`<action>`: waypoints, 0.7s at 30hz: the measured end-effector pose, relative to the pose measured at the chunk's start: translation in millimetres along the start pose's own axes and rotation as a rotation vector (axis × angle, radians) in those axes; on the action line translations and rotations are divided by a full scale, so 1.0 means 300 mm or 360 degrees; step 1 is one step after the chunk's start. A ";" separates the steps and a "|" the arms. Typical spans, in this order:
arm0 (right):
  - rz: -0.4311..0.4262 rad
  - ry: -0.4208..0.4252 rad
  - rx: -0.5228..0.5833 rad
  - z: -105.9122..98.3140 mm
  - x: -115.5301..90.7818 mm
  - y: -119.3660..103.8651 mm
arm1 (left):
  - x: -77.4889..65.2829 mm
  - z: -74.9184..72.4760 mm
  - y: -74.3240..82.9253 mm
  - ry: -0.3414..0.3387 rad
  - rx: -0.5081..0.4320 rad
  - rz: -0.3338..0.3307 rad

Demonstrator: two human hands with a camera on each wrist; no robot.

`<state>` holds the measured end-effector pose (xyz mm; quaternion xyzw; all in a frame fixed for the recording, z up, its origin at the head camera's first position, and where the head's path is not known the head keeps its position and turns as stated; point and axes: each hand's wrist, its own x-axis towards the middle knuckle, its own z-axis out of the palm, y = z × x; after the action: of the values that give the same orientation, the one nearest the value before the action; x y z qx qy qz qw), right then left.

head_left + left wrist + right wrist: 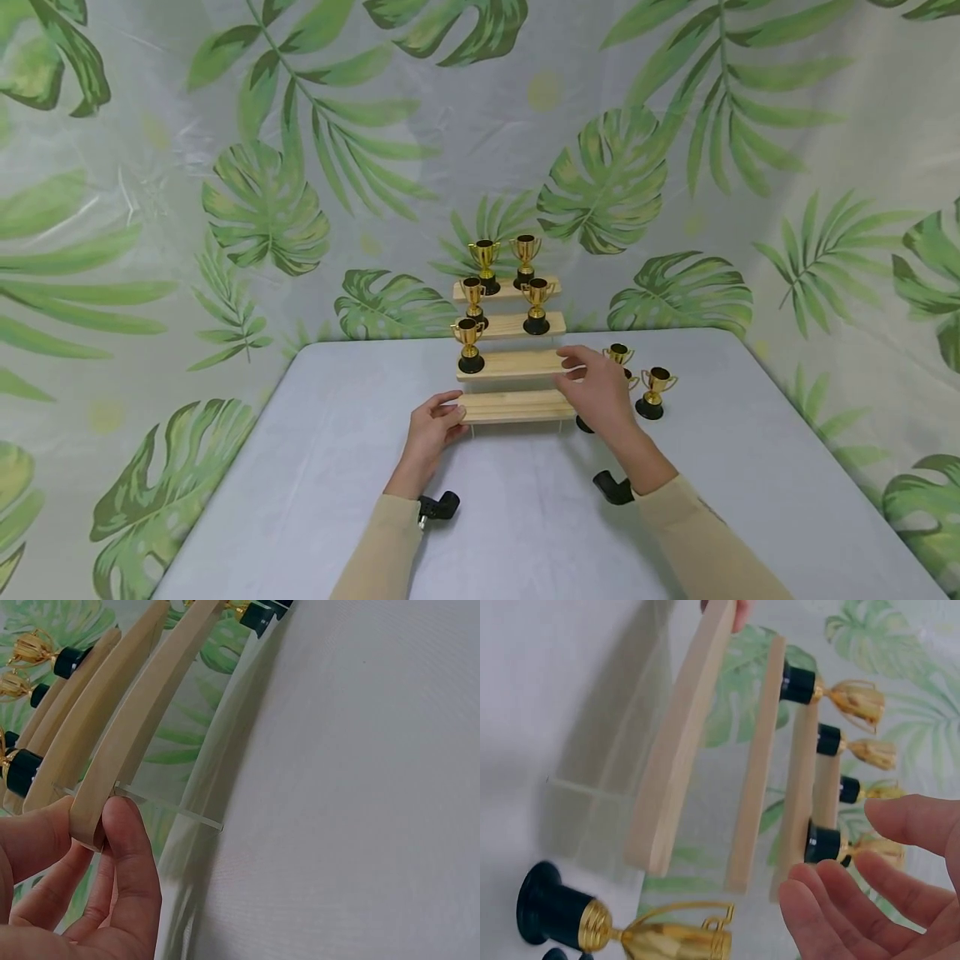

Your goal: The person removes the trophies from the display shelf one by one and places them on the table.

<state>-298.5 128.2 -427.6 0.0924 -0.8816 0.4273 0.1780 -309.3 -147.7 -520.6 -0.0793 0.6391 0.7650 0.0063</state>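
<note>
A tiered wooden display stand [517,408] with clear supports stands on the table. My left hand [431,429] pinches the left end of its lowest board [124,735] between thumb and fingers. My right hand [600,392] hovers by the stand's right side, fingers loosely bent and holding nothing. One gold trophy cup [469,346] on a black base stands at the left of the board above the lowest. Two trophies [537,305] are on the board above that, and two more [526,260] are at the top. The lowest board carries no trophy.
Several more trophies [655,392] stand on the white-covered table [510,517] to the right of the stand, some partly hidden behind my right hand. A leaf-patterned curtain [270,208] hangs close behind and along the sides. Black wrist cameras [441,506] are on both wrists.
</note>
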 end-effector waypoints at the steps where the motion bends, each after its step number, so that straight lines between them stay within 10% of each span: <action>1: -0.0001 -0.0005 0.0005 0.006 0.002 -0.006 | 0.001 -0.001 -0.001 -0.0002 -0.0003 0.0004; 21: -0.0071 -0.0058 0.0115 0.113 0.052 -0.111 | 0.015 -0.013 -0.007 -0.0060 -0.0011 -0.0015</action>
<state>-310.4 80.9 -416.8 0.1263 -0.8664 0.4530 0.1680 -313.1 -151.4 -524.1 -0.0679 0.6359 0.7685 0.0217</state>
